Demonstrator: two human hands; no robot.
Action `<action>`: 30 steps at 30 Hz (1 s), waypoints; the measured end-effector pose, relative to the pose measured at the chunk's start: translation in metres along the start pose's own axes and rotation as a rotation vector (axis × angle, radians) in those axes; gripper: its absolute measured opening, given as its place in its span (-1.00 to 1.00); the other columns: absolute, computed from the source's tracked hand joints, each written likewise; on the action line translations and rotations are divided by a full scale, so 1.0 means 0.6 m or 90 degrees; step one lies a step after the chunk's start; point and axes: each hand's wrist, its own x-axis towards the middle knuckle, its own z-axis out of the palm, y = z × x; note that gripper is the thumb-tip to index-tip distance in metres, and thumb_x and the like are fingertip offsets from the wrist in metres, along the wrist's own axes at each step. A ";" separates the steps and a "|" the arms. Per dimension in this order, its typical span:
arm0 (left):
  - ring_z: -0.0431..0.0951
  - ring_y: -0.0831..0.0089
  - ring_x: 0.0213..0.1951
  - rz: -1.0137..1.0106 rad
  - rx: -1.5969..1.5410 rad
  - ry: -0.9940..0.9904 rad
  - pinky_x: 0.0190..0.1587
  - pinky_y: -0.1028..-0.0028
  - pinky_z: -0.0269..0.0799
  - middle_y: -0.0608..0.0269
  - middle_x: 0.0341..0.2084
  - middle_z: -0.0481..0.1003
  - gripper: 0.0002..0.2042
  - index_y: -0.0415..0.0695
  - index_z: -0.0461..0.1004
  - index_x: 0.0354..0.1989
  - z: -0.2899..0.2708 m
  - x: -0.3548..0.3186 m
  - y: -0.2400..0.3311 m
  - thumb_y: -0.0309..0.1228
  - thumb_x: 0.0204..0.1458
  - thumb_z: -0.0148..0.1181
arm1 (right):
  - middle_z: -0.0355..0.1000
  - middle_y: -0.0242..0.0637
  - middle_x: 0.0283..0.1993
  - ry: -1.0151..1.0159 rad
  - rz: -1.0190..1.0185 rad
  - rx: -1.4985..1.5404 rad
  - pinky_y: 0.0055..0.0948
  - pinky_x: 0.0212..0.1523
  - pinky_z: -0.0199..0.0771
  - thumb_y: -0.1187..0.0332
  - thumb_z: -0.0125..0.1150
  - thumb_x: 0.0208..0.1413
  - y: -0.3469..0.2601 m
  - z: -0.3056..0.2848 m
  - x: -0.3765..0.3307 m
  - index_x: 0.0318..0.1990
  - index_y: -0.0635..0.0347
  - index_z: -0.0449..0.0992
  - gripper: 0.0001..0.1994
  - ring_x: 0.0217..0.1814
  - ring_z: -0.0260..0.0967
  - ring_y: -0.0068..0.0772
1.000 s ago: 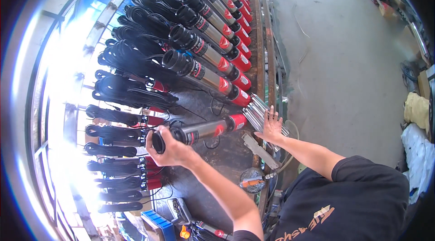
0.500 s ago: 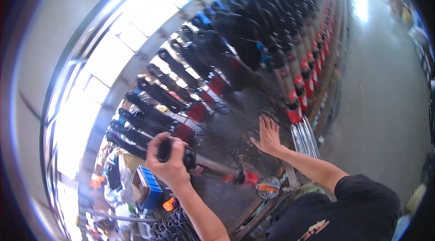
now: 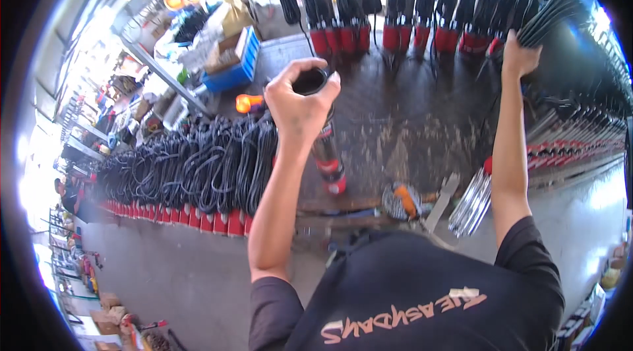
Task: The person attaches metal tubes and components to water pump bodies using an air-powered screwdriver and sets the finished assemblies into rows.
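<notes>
My left hand [image 3: 297, 110] is wrapped round the black, ring-shaped top of a tube-shaped device [image 3: 328, 150]. This device has a dark body and a red lower end, and stands nearly upright over the near part of the dark workbench [image 3: 389, 127]. Farther right, my right hand [image 3: 521, 61] is closed on a coiled bundle of black cable [image 3: 552, 18] at the bench's far right; its fingertips are partly hidden. Close to that hand begins a row of red-based devices [image 3: 445, 39] with black cable coils, running along the far edge.
Left of the bench a long row of black cable coils [image 3: 217, 159] sits above red ends. A blue bin [image 3: 247, 54] and an orange object [image 3: 248, 103] lie at back left. Along the near edge are a round item with an orange part [image 3: 405, 201] and shiny metal rods [image 3: 471, 209].
The view has swung round to the right. My right hand, earlier spread flat over the bench, now grips a cable bundle. The device in my left hand has gone from slanted to nearly upright.
</notes>
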 end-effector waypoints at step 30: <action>0.63 0.02 -0.46 0.337 -0.497 -0.305 -0.36 0.10 0.62 -0.13 -0.48 0.56 -0.39 -0.47 0.50 -0.26 -0.212 -0.165 -0.030 0.03 0.31 -0.04 | 0.46 0.01 -0.03 -0.731 -0.176 0.406 -0.14 -0.02 0.43 0.34 0.09 0.22 -0.389 -0.072 -0.659 0.09 0.21 0.41 -0.69 -0.01 0.43 -0.07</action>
